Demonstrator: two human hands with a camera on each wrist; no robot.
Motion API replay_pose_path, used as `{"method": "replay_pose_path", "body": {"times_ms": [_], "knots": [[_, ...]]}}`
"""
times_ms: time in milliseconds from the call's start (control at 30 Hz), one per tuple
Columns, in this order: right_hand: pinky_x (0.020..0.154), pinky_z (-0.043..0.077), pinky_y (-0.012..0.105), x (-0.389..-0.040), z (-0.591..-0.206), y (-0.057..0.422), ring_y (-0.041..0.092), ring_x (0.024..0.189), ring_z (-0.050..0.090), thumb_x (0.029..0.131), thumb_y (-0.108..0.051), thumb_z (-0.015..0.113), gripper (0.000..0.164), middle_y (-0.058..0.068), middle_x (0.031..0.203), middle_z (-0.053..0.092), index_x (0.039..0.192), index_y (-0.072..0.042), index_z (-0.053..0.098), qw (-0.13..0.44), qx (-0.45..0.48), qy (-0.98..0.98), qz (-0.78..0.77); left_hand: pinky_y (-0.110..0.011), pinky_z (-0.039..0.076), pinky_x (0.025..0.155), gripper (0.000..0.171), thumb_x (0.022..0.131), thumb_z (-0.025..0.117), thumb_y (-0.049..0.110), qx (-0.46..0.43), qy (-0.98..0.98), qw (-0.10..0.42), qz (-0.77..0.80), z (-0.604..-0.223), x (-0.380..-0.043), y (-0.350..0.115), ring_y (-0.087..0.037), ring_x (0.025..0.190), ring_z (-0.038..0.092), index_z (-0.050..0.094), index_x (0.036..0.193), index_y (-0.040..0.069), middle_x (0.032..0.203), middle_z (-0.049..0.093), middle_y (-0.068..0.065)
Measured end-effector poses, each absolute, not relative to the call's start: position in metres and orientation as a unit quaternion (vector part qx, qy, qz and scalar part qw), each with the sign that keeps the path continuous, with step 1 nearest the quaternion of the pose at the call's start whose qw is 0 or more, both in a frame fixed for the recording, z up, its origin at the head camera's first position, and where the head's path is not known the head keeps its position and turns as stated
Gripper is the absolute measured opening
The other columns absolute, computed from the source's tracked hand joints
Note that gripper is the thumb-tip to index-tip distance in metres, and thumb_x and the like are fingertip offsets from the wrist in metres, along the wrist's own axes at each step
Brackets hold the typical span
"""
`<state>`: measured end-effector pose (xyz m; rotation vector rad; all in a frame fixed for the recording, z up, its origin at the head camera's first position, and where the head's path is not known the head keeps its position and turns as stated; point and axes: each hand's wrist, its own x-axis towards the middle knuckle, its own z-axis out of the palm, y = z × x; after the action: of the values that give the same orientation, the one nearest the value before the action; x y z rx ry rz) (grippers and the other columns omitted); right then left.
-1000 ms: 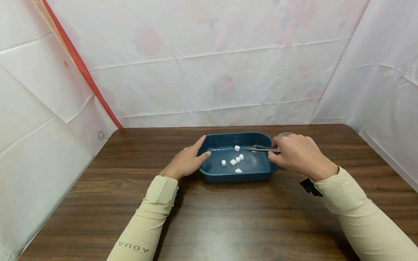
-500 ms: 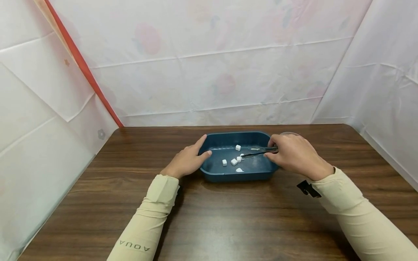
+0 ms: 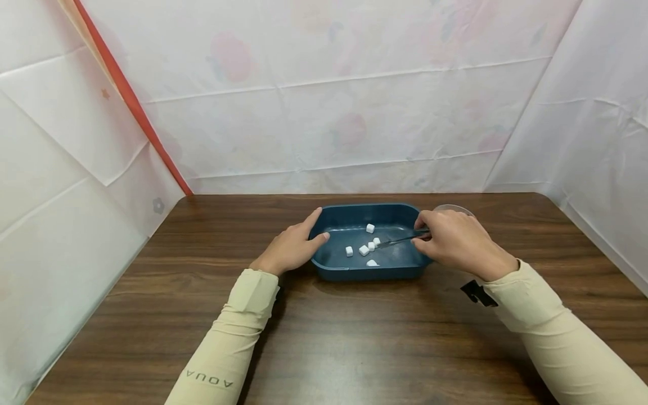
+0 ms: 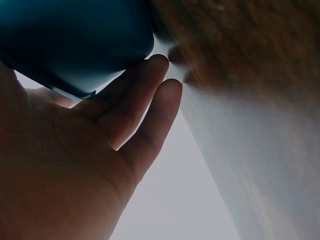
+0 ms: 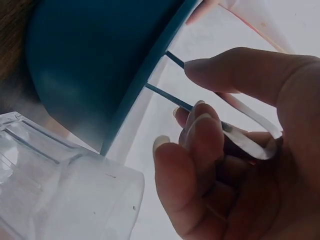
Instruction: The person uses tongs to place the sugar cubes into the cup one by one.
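Observation:
A deep blue tray point(image 3: 372, 273) holds several small white cubes point(image 3: 364, 251), some bunched near its middle. My left hand point(image 3: 288, 247) rests at the tray's left end, thumb over the rim and the straight fingers along the outside wall. In my right hand point(image 3: 455, 239), thumb and fingers pinch small metal tongs point(image 3: 405, 240); their bent end lies inside the palm in the right wrist view. The tong tips reach down into the tray, right at the cubes bunched in the middle. The tips are hidden behind the tray wall in the right wrist view.
A clear plastic cup point(image 5: 85, 185) stands just right of the tray, mostly hidden behind my right hand in the head view. The dark wooden table point(image 3: 324, 337) carries everything. White patterned sheets point(image 3: 324, 101) hang at the back and both sides.
The right hand has shifted slightly left, and the tong tips have swung from the tray's right back down to the bunched cubes. The left hand has stayed at the tray.

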<state>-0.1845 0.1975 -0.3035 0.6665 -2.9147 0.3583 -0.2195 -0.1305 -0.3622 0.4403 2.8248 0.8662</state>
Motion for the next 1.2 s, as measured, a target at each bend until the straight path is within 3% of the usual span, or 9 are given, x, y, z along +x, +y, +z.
{"method": "replay_pose_path", "body": {"times_ms": [667, 1200], "knots": [[0.070, 0.056, 0.039, -0.183, -0.310, 0.190, 0.014, 0.080, 0.067, 0.087, -0.017, 0.079, 0.023, 0.000, 0.091, 0.071, 0.107, -0.007, 0.073, 0.084, 0.272, -0.944, 0.170, -0.058, 0.033, 0.111, 0.073, 0.103, 0.047, 0.051, 0.138, 0.945, 0.080, 0.287, -0.362, -0.217, -0.130, -0.033, 0.143, 0.036, 0.013, 0.163, 0.028, 0.162, 0.030, -0.004], [0.061, 0.050, 0.032, -0.185, -0.317, 0.185, 0.008, 0.068, 0.057, 0.083, -0.010, 0.080, 0.021, -0.001, 0.084, 0.069, 0.103, -0.007, 0.074, 0.138, 0.320, -0.923, 0.162, -0.058, 0.033, 0.111, 0.073, 0.103, 0.046, 0.052, 0.137, 0.943, 0.084, 0.292, -0.361, -0.217, -0.130, -0.033, 0.143, 0.036, 0.011, 0.163, 0.029, 0.162, 0.031, -0.005]]}}
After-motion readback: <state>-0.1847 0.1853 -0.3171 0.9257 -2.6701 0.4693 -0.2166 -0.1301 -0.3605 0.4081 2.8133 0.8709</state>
